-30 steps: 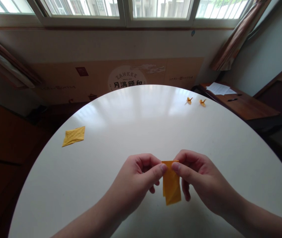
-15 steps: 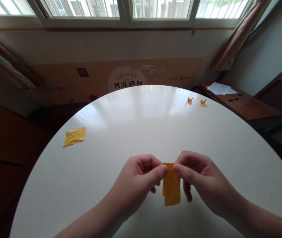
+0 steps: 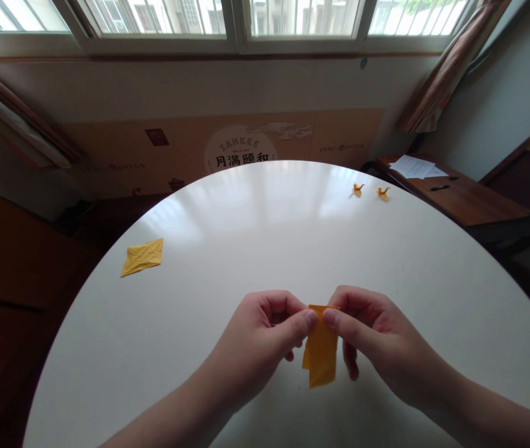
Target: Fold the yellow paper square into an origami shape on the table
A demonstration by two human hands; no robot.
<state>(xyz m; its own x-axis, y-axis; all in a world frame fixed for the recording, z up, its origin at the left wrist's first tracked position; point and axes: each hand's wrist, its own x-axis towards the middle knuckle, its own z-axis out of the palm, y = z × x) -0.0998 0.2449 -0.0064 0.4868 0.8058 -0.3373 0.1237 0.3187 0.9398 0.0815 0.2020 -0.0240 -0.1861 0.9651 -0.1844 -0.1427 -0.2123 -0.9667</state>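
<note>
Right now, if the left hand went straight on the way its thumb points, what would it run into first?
Beyond the folded paper it pinches, the left hand would probably meet the right hand, which pinches the paper's other side; exact depth is unclear.

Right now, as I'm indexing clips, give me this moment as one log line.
left hand: pinching orange paper | right hand: pinching same paper | white table: yellow paper, left; two small orange figures, far right
</note>
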